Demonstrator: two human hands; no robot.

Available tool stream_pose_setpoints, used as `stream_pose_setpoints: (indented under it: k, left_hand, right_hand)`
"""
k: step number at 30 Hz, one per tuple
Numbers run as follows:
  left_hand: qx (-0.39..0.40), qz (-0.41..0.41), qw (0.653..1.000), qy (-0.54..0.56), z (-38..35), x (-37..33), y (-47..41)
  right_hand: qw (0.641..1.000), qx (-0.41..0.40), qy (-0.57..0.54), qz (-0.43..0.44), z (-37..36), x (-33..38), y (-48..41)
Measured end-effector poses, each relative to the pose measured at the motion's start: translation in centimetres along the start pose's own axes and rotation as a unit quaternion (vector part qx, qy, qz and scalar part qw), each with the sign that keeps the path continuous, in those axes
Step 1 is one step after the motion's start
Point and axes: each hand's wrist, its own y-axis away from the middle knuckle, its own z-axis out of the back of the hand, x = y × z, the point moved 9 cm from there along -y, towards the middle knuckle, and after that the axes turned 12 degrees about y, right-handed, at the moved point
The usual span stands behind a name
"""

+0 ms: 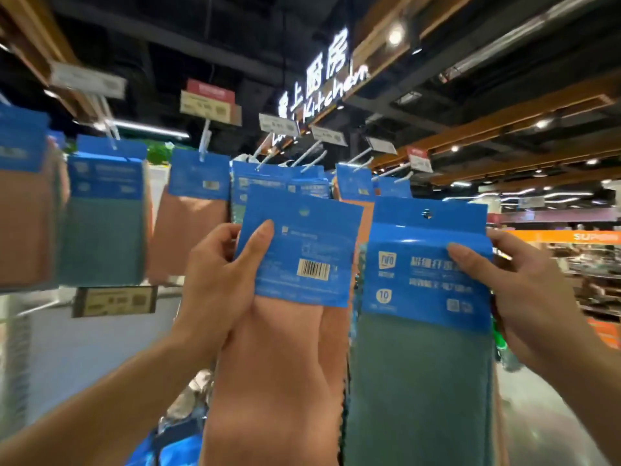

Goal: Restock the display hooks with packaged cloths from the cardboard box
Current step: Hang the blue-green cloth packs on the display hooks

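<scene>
Packaged cloths, each a flat microfibre square under a folded blue card header, are held up in both hands just below the rack. The left hand grips a salmon-pink cloth pack by its header, thumb across the barcode side and fingers curled behind. The right hand pinches a teal-green cloth pack at the header's right edge, printed face toward the camera. Its punched hang hole is free, so neither pack is on a hook yet.

The restocking looks well under way. The white wire display hooks above already carry hanging packs in pink and teal, and at least these two are still to be hung. The cardboard box is out of view, so what remains in it cannot be judged.

Counted: two packs in hand, one per hand. There are roughly six stocked hooks, though blur and overlap in the middle make that uncertain. About eight paper price tags stand over the hooks, and one more hangs on the row below.
</scene>
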Motion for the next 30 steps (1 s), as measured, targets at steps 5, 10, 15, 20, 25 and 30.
stream_pose_setpoints:
  k: [5, 10, 15, 20, 25, 30]
  left_hand:
    - [-0.036, -0.031, 0.998, -0.03, 5.1, -3.2, -1.8]
    - [-0.074, -0.057, 0.992, -0.083, 9.7, -6.1, -3.6]
    - [-0.101, -0.08, 0.984, -0.122, 12.8, -8.3, -4.9]
    - [-0.132, -0.091, 0.974, -0.161, 16.0, -10.0, -6.4]
    - [-0.165, -0.108, 0.963, -0.185, 18.8, -11.5, -7.1]
    - [-0.183, -0.122, 0.954, -0.203, 20.2, -12.1, -6.9]
  right_hand:
    - [0.996, 0.042, -0.083, 0.003, -5.7, 1.2, -1.8]
    - [0.991, 0.057, -0.118, 0.011, -11.1, 1.3, -4.3]
    - [0.986, 0.077, -0.144, 0.017, -16.1, 2.6, -6.0]
    - [0.972, 0.132, -0.19, -0.037, -22.0, 2.4, -8.1]
    - [0.962, 0.157, -0.221, -0.033, -26.9, 4.1, -11.2]
    - [0.968, 0.145, -0.202, -0.041, -30.8, 3.9, -15.0]
